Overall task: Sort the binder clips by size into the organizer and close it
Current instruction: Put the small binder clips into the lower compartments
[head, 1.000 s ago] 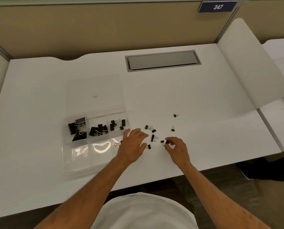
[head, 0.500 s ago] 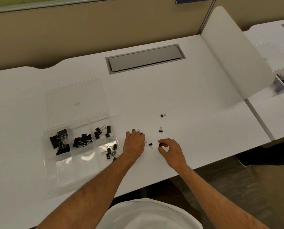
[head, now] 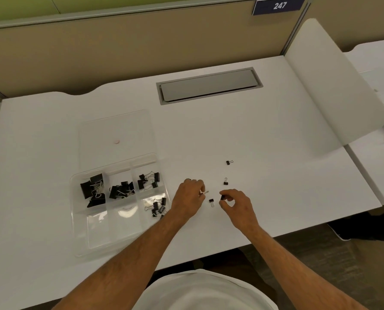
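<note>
My left hand [head: 189, 195] is low over the white surface [head: 264, 135], just right of the clear organizer [head: 90, 238]. Its fingers are curled and they hold a small clip [head: 204, 192] whose wire handle sticks out to the right. My right hand [head: 236, 203] is beside it, a little apart, and it pinches another small black clip [head: 222, 197] between thumb and first finger. The two hands do not touch each other.

Between my hands one small clip [head: 211, 201] lies on the surface. Two more small clips lie farther away: one [head: 226, 181] just beyond my right hand, and one [head: 229, 162] still farther.

The organizer stands to the left, with its lid [head: 117, 133] open and lying flat on the far side. In the far row, the left compartment has large clips [head: 92, 189], the middle one has medium clips [head: 121, 190], and the right one has smaller clips [head: 148, 180]. In the near row, the right compartment has some small clips [head: 158, 208]

At the far side of the surface there is a grey cable hatch [head: 209, 86]. A white divider panel [head: 334, 86] stands at the right edge
</note>
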`<state>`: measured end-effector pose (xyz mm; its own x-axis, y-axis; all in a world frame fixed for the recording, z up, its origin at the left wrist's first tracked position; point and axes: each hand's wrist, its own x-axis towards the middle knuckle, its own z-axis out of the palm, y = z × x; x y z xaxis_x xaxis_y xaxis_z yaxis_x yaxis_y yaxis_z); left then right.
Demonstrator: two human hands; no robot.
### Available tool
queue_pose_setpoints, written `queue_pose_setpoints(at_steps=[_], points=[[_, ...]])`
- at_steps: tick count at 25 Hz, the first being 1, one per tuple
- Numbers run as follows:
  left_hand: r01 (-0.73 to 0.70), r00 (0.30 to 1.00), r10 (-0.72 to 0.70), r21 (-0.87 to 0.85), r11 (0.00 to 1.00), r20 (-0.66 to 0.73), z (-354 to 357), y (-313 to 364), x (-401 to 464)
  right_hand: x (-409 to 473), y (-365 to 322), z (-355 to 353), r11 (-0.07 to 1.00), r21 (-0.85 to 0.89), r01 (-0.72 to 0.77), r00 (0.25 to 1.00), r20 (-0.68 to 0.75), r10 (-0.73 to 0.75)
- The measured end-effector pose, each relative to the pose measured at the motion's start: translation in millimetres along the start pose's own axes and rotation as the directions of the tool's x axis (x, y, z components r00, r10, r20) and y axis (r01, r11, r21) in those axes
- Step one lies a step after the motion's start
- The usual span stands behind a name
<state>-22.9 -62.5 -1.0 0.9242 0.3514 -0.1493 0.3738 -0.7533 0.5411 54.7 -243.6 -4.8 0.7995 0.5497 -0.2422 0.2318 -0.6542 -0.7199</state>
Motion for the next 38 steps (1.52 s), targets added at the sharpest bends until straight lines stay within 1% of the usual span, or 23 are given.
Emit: queue_pose_setpoints(at_steps=[3,7,9,12,15,17,19,22,24,26,27,29,31,32,34,36,38], points=[[0.025,0.997,-0.034,-0.14,0.99,-0.062,-26.7,-8.1,-24.2,0.7,-16.6,5.7,0.999,0.031,0.015,1.0,-0.007,-0.014],[0.106,0.983,-0.133,-0.205,0.973,-0.124,-59.8,-39.6,-66.5,1.0,-43.8,23.9,0.994,0.084,0.072,0.997,0.012,-0.073],[0.167,0.96,-0.215,-0.249,0.954,-0.18,-72.9,-58.0,-89.8,0.1,-53.3,34.9,0.99,0.096,0.106,0.993,0.037,-0.109],[0.277,0.902,-0.353,-0.295,0.915,-0.249,-84.8,-90.2,-125.7,-0.8,-62.7,49.1,0.985,0.076,0.156,0.985,0.058,-0.161],[0.372,0.855,-0.439,-0.265,0.89,-0.275,-90.3,-119.0,-154.0,-0.7,-72.3,57.7,0.977,0.086,0.197,0.977,0.071,-0.203],[0.41,0.855,-0.436,-0.151,0.9,-0.279,-90.1,-134.6,-164.5,0.7,-80.3,65.2,0.973,0.089,0.215,0.97,0.098,-0.224],[0.434,0.871,-0.429,-0.031,0.9,-0.241,-86.2,-143.4,-163.2,2.2,-86.6,70.0,0.972,0.08,0.222,0.967,0.109,-0.23],[0.453,0.875,-0.439,0.03,0.891,-0.204,-81.1,-154.4,-155.7,3.0,-99.9,78.4,0.963,0.062,0.264,0.954,0.129,-0.27],[0.423,0.893,-0.407,0.05,0.905,-0.192,-77.4,-159.4,-153.0,3.1,-109.2,83.1,0.957,0.036,0.288,0.945,0.15,-0.29],[0.363,0.91,-0.347,0.037,0.931,-0.226,-75.8,-160.7,-154.8,3.9,-118.9,88.3,0.951,0.019,0.308,0.936,0.175,-0.307],[0.334,0.908,-0.323,-0.005,0.942,-0.268,-76.4,-161.2,-157.4,4.2,-125.0,92.0,0.947,0.008,0.321,0.928,0.197,-0.317],[0.29,0.876,-0.305,-0.098,0.952,-0.374,-79.3,-164.1,-165.1,3.4,-140.5,100.8,0.932,-0.008,0.363,0.903,0.25,-0.35],[0.26,0.85,-0.287,-0.12,0.958,-0.442,-80.2,-172.5,-174.8,0.7,-159.5,113.2,0.91,-0.007,0.415,0.868,0.304,-0.394],[0.257,0.85,-0.277,-0.107,0.96,-0.449,-79.5,-178.0,-179.7,-1.3,-167.9,120.9,0.891,-0.01,0.453,0.841,0.335,-0.424],[0.28,0.865,-0.287,-0.079,0.957,-0.412,-75.4,-189.0,-186.6,-4.1,-180.2,137.0,0.829,-0.025,0.559,0.767,0.396,-0.505],[0.309,0.876,-0.32,-0.09,0.947,-0.361,-70.2,-194.9,-190.8,-6.0,-188.8,150.2,0.78,-0.072,0.622,0.709,0.475,-0.522],[0.309,0.883,-0.326,-0.105,0.945,-0.337,-65.2,-196.7,-192.8,-6.6,-193.0,161.4,0.73,-0.16,0.665,0.679,0.538,-0.5]])
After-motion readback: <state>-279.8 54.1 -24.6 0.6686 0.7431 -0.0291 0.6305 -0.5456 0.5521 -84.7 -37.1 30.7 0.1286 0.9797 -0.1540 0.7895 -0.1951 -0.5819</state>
